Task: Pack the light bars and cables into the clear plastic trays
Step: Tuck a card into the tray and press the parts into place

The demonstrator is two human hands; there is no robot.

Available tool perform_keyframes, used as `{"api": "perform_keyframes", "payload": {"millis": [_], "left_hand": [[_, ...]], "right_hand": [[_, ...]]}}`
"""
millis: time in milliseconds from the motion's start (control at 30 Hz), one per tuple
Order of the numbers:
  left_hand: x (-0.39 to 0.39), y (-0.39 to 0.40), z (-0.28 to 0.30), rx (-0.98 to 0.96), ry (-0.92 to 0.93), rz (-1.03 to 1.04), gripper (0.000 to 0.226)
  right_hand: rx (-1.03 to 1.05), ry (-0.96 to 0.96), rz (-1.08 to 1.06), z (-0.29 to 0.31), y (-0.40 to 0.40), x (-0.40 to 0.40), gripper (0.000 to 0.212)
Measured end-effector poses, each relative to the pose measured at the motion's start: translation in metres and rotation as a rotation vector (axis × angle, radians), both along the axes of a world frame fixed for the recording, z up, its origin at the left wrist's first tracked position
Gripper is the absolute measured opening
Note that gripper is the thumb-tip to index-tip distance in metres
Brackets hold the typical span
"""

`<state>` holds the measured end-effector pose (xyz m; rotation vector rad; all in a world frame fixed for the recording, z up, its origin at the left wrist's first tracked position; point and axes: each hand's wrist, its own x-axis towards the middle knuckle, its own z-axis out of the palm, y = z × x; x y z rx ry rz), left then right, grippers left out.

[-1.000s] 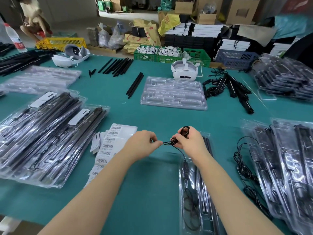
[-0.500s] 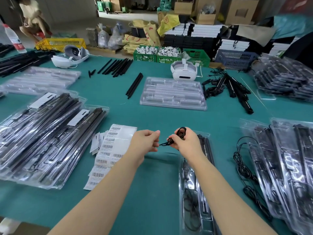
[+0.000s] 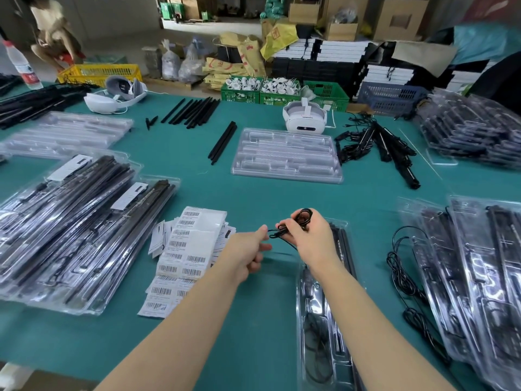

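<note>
Overall, teal table, boxes behind, both hands pinching cable

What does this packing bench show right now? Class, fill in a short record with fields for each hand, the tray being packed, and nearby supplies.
Right hand: grips a coiled black cable above the tray
Left hand: pinches the cable's end
Tray in progress: clear, under the right forearm, already holding dark parts
Barcode labels: loose pile left of the hands
Empty trays: stacked mid-table
Loose cables: on the table, right
</note>
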<state>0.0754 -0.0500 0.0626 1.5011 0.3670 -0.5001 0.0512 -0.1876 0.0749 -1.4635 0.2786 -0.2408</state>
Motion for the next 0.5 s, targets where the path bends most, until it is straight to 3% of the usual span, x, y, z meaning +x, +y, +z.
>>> {"api": "perform_keyframes", "payload": {"millis": [100,167,233,333,500], "left_hand": [[0.0,-0.004,0.0,-0.156,-0.125,0.13,0.011],[0.001,-0.005,0.004,-0.156,-0.235,0.135,0.014],[0.002,-0.004,0.011,0.079,-0.413,0.031,0.02],[0.0,-0.004,0.016,0.724,-0.732,-0.256,0.024],[-0.009,-0.017,0.015,1.086,-0.921,-0.471,0.017]], "right_hand": [[-0.028,0.006,0.021,0.001,-0.002,-0.002,0.012],[-0.051,0.027,0.023,0.001,-0.004,-0.003,0.012],[-0.04,0.057,0.004,0.0,-0.005,-0.003,0.012],[-0.01,0.098,-0.013,-0.001,-0.006,-0.002,0.01],[-0.052,0.146,0.021,0.002,-0.006,0.0,0.012]]}}
